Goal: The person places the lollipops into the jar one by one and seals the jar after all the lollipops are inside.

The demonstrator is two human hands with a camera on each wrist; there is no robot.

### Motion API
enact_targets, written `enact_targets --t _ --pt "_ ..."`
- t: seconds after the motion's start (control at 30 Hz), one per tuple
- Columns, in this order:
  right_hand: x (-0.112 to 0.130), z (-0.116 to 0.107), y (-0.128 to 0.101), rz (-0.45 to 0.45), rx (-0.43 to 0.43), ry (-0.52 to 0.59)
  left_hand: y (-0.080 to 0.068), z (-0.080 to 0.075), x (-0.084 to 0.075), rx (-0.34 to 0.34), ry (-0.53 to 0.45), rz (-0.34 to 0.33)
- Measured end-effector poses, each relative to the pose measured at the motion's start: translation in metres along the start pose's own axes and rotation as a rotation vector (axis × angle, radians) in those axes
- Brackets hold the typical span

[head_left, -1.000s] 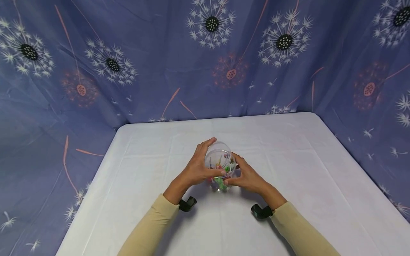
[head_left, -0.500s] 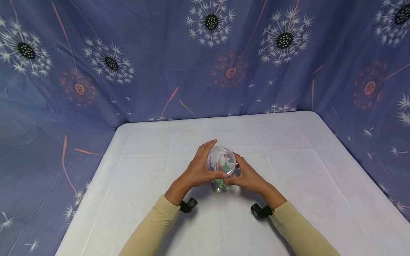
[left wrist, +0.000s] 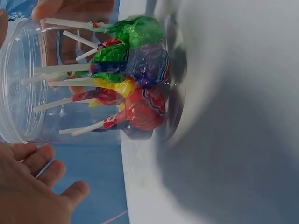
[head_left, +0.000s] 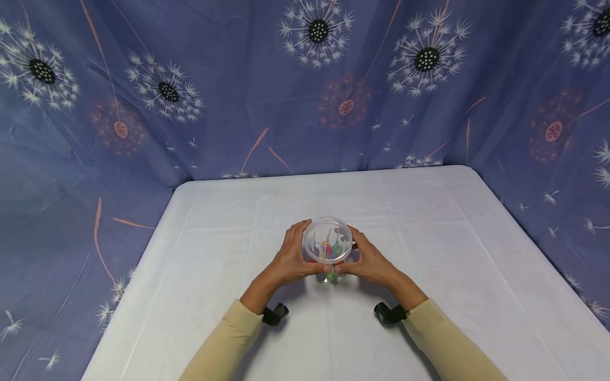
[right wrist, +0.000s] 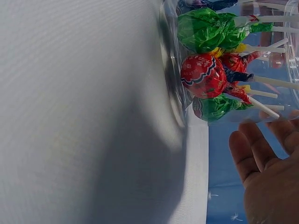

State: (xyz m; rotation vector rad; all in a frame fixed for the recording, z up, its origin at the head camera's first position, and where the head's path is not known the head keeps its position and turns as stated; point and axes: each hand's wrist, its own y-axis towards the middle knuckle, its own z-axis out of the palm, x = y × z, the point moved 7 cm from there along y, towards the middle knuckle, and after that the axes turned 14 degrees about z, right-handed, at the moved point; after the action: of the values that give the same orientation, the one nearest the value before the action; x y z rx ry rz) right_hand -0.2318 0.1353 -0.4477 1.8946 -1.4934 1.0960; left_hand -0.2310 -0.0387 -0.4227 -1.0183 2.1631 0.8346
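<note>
A clear round jar stands upright on the white cloth, with a clear lid over its mouth. Through its wall show several wrapped lollipops, sticks up: a green lollipop, a red lollipop and a purple lollipop among them. My left hand holds the lid from the left, thumb along its front edge and fingers round the far side. From the right my right hand grips the jar just under the lid, its thumb tip close to the left thumb.
A white cloth covers the table, its rounded far corners meeting a blue dandelion-print curtain. Below each hand sits a black wrist camera, the left camera and the right camera, near the beige sleeves.
The lid was tilted over the mouth a second ago and now lies level on the jar. My left hand has come slightly down and left with it; the right hand has barely moved.
</note>
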Motion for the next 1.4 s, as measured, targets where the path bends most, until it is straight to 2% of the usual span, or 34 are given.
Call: enact_targets --t 0.2,0.37,0.57,0.67,0.9,1.3,1.4 --pt "-0.003 0.001 0.000 0.018 0.002 -0.003 -0.002 0.001 0.002 -0.051 -0.036 0.008" --pt "-0.003 0.001 0.001 0.019 0.003 0.002 -0.001 -0.002 -0.002 -0.082 -0.017 0.052" --pt "-0.001 -0.001 0.000 0.027 0.008 0.002 0.002 -0.006 -0.005 -0.065 0.035 0.073" --pt "0.000 -0.002 -0.001 0.035 0.005 -0.002 0.003 -0.007 -0.004 -0.030 0.035 0.066" --pt "-0.002 0.000 0.000 0.039 0.012 0.000 0.004 -0.007 0.008 0.093 -0.062 0.040" --pt "-0.003 0.000 0.000 0.040 0.010 0.020 0.021 -0.012 0.019 0.326 -0.120 0.121" --pt "-0.005 -0.001 0.000 0.037 0.007 0.014 0.023 -0.011 0.020 0.362 -0.127 0.124"
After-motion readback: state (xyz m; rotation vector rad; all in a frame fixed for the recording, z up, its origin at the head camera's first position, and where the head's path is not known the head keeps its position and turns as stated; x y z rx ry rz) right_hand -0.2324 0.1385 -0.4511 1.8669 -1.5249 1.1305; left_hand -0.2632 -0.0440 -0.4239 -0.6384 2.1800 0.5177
